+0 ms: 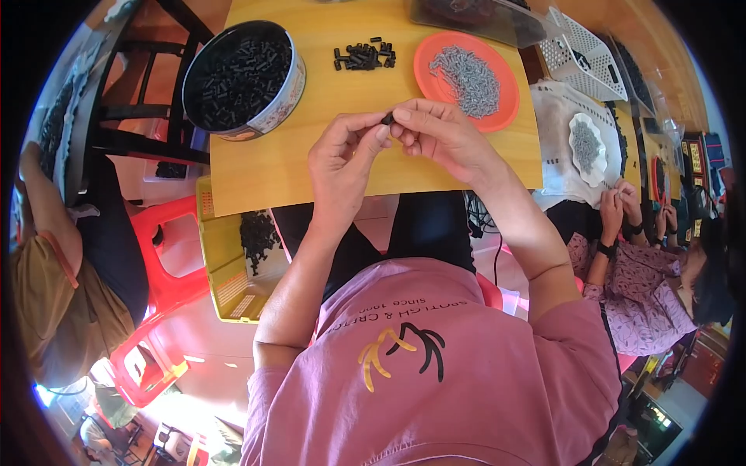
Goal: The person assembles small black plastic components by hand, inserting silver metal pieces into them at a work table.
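Observation:
My left hand (346, 163) and my right hand (444, 138) meet over the table's near edge, thumbs and forefingers pinched together. Between their fingertips is a small black cylindrical piece (388, 119), mostly covered by the fingers. Past my hands lies a loose pile of short black cylinders (364, 56). To its right, an orange-red plate (425, 78) holds a heap of small silvery screw-like parts (468, 79). At the left stands a round tub (294, 92) filled with many similar black cylinders (241, 76).
A yellow crate (208, 256) with black parts sits below the table (326, 167) at left, beside a red plastic stool (167, 221). A white perforated basket (583, 66) and a clear bin (482, 22) stand far right. Another person's hands (620, 203) are near a white dish (581, 167).

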### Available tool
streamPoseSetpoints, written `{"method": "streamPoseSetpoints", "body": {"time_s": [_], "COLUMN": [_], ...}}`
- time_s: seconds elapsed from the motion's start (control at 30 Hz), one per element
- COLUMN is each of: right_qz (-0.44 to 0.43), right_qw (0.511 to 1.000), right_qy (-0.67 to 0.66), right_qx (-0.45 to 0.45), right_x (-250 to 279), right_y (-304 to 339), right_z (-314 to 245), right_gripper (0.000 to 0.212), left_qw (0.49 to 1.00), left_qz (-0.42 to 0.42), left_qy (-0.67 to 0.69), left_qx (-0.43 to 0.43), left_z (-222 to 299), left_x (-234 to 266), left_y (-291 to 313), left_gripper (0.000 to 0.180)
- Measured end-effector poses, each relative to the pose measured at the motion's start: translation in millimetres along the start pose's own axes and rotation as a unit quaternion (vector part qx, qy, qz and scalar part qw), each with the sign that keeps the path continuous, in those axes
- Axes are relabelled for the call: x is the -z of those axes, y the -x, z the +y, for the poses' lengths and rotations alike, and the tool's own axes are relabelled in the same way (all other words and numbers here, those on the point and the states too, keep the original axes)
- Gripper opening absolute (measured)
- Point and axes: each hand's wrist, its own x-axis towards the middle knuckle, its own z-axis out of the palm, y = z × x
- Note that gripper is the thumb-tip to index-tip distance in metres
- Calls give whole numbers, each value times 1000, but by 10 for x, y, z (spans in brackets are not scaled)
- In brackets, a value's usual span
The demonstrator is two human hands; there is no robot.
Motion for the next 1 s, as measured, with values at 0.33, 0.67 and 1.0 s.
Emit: {"method": "streamPoseSetpoints", "body": {"time_s": [0.33, 0.67, 1.0], "right_qz": [102, 261, 191], "right_qw": [964, 727, 561], "right_qy": [180, 607, 787], "right_qx": [170, 186, 170], "right_x": [-19, 759, 905], "right_y": [203, 160, -106], "right_z": [258, -273, -267], "right_gripper": [18, 16, 12], "left_qw": [993, 993, 993], "left_qz": [-68, -60, -48], "left_qy": [-42, -53, -17], "left_qx": [86, 87, 110], "left_z": [-146, -478, -499], "left_x": [14, 18, 50], "left_y": [10, -89, -120], "left_gripper": [20, 17, 17]}}
